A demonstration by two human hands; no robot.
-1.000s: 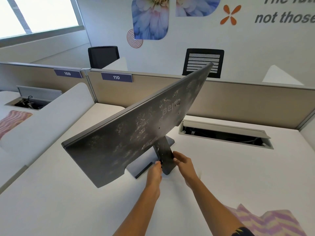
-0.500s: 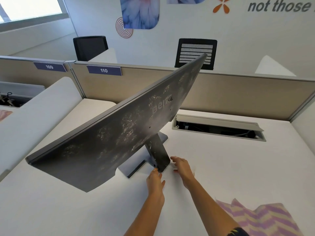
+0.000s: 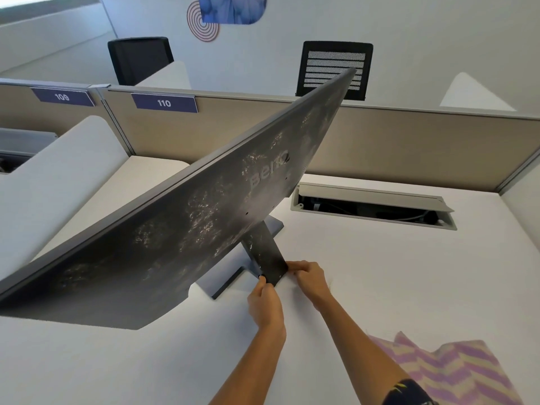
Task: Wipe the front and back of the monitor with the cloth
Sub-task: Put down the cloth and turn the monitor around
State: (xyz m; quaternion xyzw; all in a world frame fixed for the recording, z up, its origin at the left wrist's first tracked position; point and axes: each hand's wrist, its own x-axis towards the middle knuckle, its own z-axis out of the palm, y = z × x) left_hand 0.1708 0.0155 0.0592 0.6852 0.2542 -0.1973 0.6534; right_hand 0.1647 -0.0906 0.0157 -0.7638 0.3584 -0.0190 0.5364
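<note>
A dark grey monitor (image 3: 181, 235) stands on the white desk with its dusty, smudged back turned toward me, running diagonally from near left to far right. Its stand neck (image 3: 264, 255) drops to a grey base (image 3: 225, 283). My left hand (image 3: 264, 302) grips the lower left edge of the neck. My right hand (image 3: 309, 277) holds the neck's lower right edge, fingers curled against it. A purple and cream zigzag cloth (image 3: 455, 372) lies on the desk at the near right, partly behind my right forearm; neither hand touches it.
An open cable tray (image 3: 371, 206) is sunk into the desk (image 3: 380, 273) behind the monitor. Beige partitions labelled 109 and 110 (image 3: 163, 103) close the back. A white divider (image 3: 58, 171) borders the left. Two black chairs (image 3: 336, 65) stand beyond.
Both hands stay at the foot of the stand neck while the monitor swings, its near left end coming closer to me. The view has dipped lower and nearer.
</note>
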